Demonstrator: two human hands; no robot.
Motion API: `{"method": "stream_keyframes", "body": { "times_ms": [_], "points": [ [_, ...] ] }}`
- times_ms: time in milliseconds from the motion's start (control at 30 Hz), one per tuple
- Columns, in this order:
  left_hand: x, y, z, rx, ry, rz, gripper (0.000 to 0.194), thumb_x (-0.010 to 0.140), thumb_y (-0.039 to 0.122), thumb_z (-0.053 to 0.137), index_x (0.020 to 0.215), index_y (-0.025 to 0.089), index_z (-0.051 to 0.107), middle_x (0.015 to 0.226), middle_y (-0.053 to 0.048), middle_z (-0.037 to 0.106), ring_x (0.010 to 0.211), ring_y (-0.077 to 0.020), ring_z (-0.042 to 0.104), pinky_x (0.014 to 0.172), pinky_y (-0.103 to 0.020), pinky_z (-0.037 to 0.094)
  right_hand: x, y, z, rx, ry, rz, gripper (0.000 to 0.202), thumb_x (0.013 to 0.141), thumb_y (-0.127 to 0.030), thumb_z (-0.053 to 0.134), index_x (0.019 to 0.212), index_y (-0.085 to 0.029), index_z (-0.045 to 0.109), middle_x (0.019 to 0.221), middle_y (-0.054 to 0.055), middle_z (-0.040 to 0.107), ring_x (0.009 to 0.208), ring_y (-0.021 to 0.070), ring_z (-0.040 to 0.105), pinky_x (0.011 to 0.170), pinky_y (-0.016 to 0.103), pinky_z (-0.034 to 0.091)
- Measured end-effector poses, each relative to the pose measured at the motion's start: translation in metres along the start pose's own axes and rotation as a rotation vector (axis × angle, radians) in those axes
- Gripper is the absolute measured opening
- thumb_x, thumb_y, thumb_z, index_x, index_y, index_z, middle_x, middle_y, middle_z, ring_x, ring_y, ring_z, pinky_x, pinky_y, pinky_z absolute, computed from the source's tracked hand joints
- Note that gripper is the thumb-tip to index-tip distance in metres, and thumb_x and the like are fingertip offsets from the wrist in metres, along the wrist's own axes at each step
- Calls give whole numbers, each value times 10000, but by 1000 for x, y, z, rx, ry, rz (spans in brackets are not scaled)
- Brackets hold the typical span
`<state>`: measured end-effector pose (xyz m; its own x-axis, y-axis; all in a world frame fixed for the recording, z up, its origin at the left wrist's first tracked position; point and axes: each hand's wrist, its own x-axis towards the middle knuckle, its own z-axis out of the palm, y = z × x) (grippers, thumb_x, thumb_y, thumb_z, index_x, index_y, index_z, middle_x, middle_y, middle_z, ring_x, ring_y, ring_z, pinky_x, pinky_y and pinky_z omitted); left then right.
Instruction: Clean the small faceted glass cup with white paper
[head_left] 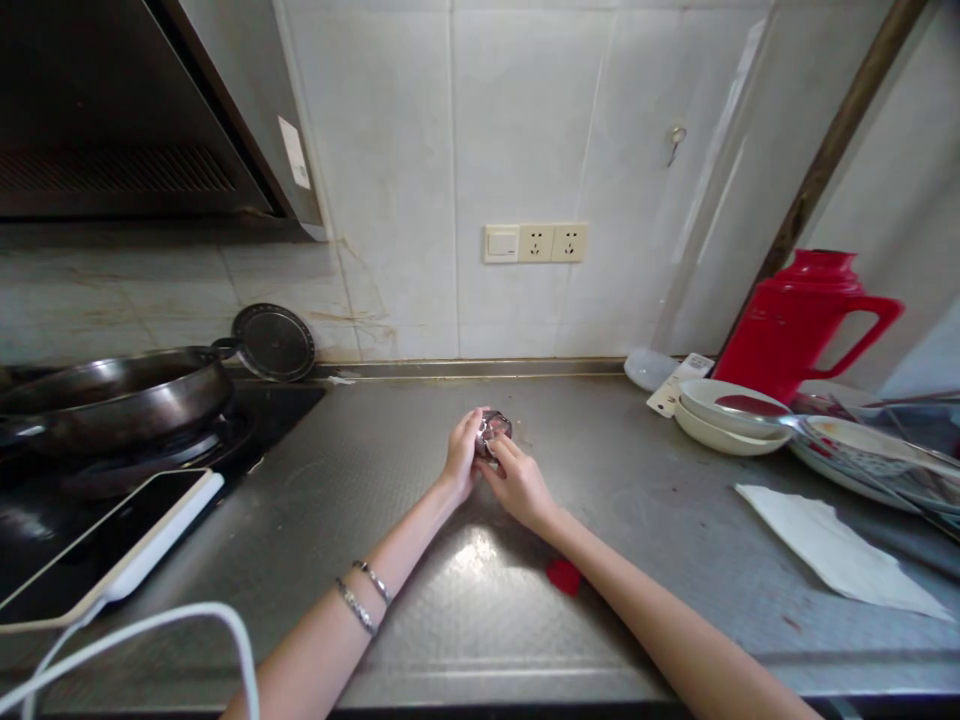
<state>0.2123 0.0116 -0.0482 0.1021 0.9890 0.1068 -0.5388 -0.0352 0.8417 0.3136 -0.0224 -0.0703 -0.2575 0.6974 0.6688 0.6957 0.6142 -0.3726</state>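
Both hands meet over the middle of the metal countertop [390,430] around a small, round, shiny brown object [495,428] whose kind I cannot make out. My left hand [461,455] is closed along its left side, thumb near the top. From the right, my right hand [517,485] presses its fingers on the object's front and lower side. Parts of the object are hidden by the fingers. A small red piece [564,576] lies on the counter beside my right forearm.
At left, a steel pan [120,400] sits on the black stove, with a phone and white cable [150,615] in front. To the right are a red thermos jug [799,325], stacked bowls [731,435], dishes and a white paper [832,545]. A wall with sockets [536,243] stands behind.
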Motion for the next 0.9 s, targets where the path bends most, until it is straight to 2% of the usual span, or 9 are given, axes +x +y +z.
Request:
{"method": "stream_keyframes", "body": {
  "times_ms": [133, 233, 300, 400, 500, 633, 800, 900],
  "points": [
    [3, 11, -7, -147, -116, -149, 370, 777, 447, 591, 978, 140, 636, 862, -97, 707, 723, -204, 669, 646, -295, 504, 2, -1, -12, -277, -181, -47, 190, 932, -241, 439, 1040, -178, 581, 1055, 96, 636, 793, 162, 637, 584, 211, 438],
    [7, 23, -14, -221, -223, -301, 418, 797, 491, 533, 979, 134, 653, 900, -133, 710, 788, -254, 678, 691, -361, 514, 4, 6, -22, -421, -282, -131, 291, 944, -194, 393, 1194, -213, 538, 1197, 106, 606, 791, 158, 649, 588, 218, 451],
    [10, 28, -19, -214, -254, -393, 427, 803, 489, 523, 964, 121, 666, 901, -151, 712, 810, -267, 676, 713, -386, 514, 6, 13, -29, -454, -323, -197, 335, 935, -145, 382, 1222, -238, 527, 1224, 94, 599, 833, 161, 649, 616, 220, 464],
    [13, 28, -22, -151, -233, -477, 420, 804, 488, 538, 938, 116, 678, 870, -148, 715, 775, -254, 671, 707, -401, 519, 8, 21, -39, -450, -349, -264, 333, 933, -137, 393, 1210, -252, 538, 1213, 82, 610, 946, 174, 631, 660, 217, 473],
    [14, 22, -20, -115, -165, -449, 358, 804, 462, 571, 866, 127, 683, 767, -97, 709, 649, -193, 644, 634, -343, 521, 9, 23, -44, -468, -377, -268, 318, 932, -157, 415, 1212, -249, 536, 1201, 81, 620, 963, 184, 629, 658, 220, 473],
    [12, 14, -16, -183, -89, -328, 335, 813, 438, 580, 783, 119, 679, 699, -69, 688, 575, -137, 604, 545, -240, 473, 10, 15, -38, -459, -367, -160, 327, 918, -127, 406, 1175, -260, 558, 1223, 64, 609, 922, 172, 647, 660, 220, 473],
    [10, 10, -17, -218, -71, -252, 526, 796, 608, 512, 785, 107, 674, 665, -78, 676, 554, -151, 601, 513, -247, 455, 7, -4, -12, -167, -208, -26, 218, 894, -220, 516, 1102, -201, 577, 1120, 67, 634, 727, 129, 641, 635, 215, 470],
    [8, 6, -16, -226, -20, -193, 468, 787, 578, 550, 803, 125, 666, 668, -63, 681, 575, -156, 617, 506, -234, 442, 6, -11, 2, 3, -55, 24, 119, 880, -248, 558, 950, -158, 593, 936, 59, 643, 701, 131, 615, 632, 215, 463]
  ]
}}
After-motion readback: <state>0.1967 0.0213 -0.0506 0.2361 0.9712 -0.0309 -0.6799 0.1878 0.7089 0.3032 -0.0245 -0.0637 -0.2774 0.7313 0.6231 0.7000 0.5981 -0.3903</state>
